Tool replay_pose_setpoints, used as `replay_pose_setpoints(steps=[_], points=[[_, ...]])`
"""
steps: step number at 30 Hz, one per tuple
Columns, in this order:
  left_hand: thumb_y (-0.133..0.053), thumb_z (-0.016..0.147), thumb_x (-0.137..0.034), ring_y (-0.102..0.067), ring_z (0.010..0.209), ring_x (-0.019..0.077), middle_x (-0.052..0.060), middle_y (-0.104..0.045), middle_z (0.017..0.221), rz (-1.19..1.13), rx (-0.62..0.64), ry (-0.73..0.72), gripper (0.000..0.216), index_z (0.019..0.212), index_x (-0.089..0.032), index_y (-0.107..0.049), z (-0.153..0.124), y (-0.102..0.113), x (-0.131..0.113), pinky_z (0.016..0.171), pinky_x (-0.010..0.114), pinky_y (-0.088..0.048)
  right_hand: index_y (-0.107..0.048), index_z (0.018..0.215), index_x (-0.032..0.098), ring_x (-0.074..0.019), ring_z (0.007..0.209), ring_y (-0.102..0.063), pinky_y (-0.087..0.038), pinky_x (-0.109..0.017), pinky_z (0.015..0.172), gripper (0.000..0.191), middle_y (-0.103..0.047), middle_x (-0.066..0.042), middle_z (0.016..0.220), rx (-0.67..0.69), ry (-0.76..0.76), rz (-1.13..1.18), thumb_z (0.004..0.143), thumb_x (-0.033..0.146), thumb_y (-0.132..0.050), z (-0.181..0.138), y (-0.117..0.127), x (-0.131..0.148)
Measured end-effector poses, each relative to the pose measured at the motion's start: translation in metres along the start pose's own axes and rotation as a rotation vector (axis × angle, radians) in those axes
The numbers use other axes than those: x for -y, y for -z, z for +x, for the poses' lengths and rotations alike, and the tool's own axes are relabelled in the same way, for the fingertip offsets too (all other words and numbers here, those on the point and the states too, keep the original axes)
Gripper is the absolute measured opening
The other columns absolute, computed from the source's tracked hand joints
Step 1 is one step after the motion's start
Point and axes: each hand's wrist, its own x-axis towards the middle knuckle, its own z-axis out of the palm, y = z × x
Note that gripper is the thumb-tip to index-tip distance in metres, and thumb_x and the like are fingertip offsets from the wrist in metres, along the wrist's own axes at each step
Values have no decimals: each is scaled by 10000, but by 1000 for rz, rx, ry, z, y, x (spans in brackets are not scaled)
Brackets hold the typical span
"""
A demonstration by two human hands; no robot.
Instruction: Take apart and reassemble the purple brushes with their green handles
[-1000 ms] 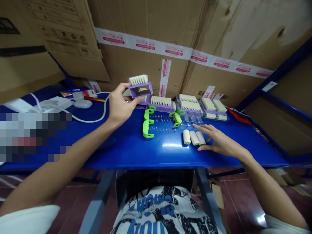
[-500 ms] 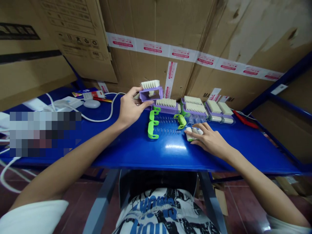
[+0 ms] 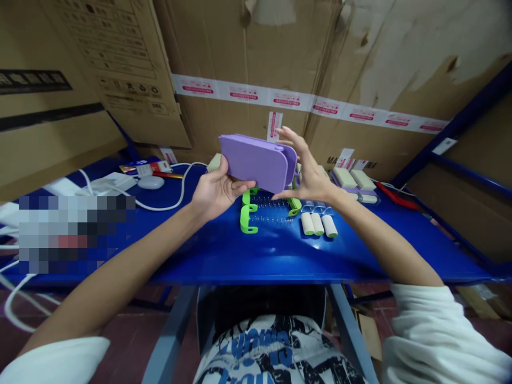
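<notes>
I hold a purple brush housing (image 3: pixel 258 161) up in front of me, its flat back toward the camera. My left hand (image 3: pixel 218 189) grips its left end, with pale bristles showing behind the fingers. At the housing's right end my right hand (image 3: pixel 307 173) presses with thumb and palm, its fingers spread upward. Below, on the blue table (image 3: pixel 276 256), lie two green-ended wire combs (image 3: pixel 264 209) and three white rollers (image 3: pixel 318 224).
More purple brushes with pale bristles (image 3: pixel 354 180) stand in a row at the back right. A white cable (image 3: pixel 176 189), a mouse (image 3: pixel 149 182) and small packets lie at the back left. Cardboard boxes (image 3: pixel 256 58) wall off the rear. A blue frame rail (image 3: pixel 460 128) rises on the right.
My left hand lifted the purple brush housing and turned its back toward me. My right hand left the white rollers and came up to the housing's right end.
</notes>
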Motion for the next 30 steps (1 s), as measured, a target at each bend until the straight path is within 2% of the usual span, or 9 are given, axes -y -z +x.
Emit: replay_pose_setpoints(steps=[2, 5, 7, 10, 11, 13, 18, 23, 30], points=[[-324, 1263, -487, -888, 790, 202, 104, -890, 1126, 9, 43, 56, 530, 1488, -182, -694, 2, 2, -3, 683, 227, -719, -171, 1826, 363, -476, 1687, -423, -473, -728, 1302, 1301, -332, -174, 1862, -44, 93, 43, 842, 993, -744, 28, -19, -1], [-330, 1222, -652, -870, 753, 265, 173, -879, 1022, 183, 135, 122, 692, 1430, -114, -713, 18, 26, -13, 646, 313, -714, -259, 1766, 316, -473, 1630, -483, -457, -705, 1313, 1203, -451, -164, 1763, -93, 62, 3, 866, 927, -774, 58, -25, -1], [-428, 1151, -779, -866, 802, 303, 223, -870, 1043, 371, 75, -3, 785, 1367, -86, -727, 36, 57, -19, 706, 381, -724, -252, 1759, 265, -487, 1573, -514, -470, -716, 1281, 1161, -468, -178, 1730, -67, -42, -130, 907, 855, -777, 73, -11, -7], [-723, 1007, -770, -845, 1103, 354, 207, -863, 1181, 801, -295, -414, 724, 1376, -147, -722, 66, 106, -21, 1059, 527, -686, -293, 1745, 185, -501, 1484, -569, -509, -688, 1214, 1070, -454, -240, 1728, 117, -244, -423, 955, 688, -811, 90, 18, -30], [-824, 933, -737, -790, 1285, 389, 210, -839, 1320, 1000, -342, -476, 749, 1417, -175, -719, 73, 120, -19, 1212, 586, -599, -325, 1737, 168, -503, 1450, -597, -521, -666, 1196, 1075, -463, -260, 1726, 206, -298, -514, 929, 630, -862, 95, 24, -40], [-878, 870, -701, -622, 1545, 453, 233, -713, 1596, 1295, -280, -473, 871, 1544, -189, -670, 82, 137, -11, 1366, 652, -424, -386, 1722, 145, -512, 1385, -648, -536, -631, 1169, 1137, -532, -288, 1687, 391, -382, -641, 839, 556, -973, 104, 26, -61], [-765, 972, -667, -406, 1730, 449, 226, -488, 1819, 1470, 31, -332, 971, 1774, -208, -469, 80, 143, 13, 1420, 634, -337, -516, 1710, 107, -535, 1424, -662, -529, -613, 1181, 1061, -702, -306, 1552, 698, -458, -628, 901, 644, -944, 111, -7, -103], [-721, 1037, -516, -369, 1752, 417, 209, -459, 1791, 1482, 23, -328, 751, 1711, -210, -595, 82, 143, 24, 1464, 584, -287, -642, 1685, 222, -452, 1542, -606, -516, -537, 1229, 856, -600, -201, 1752, 756, -408, -527, 967, 607, -905, 108, -31, -122], [-720, 1049, -457, -422, 1703, 410, 193, -501, 1719, 1456, -3, -343, 649, 1647, -216, -657, 87, 149, 28, 1455, 581, -317, -804, 1517, 229, -401, 1416, -722, -563, -527, 1188, 532, -818, -159, 1483, 788, -421, -474, 1009, 359, -894, 109, -51, -134]])
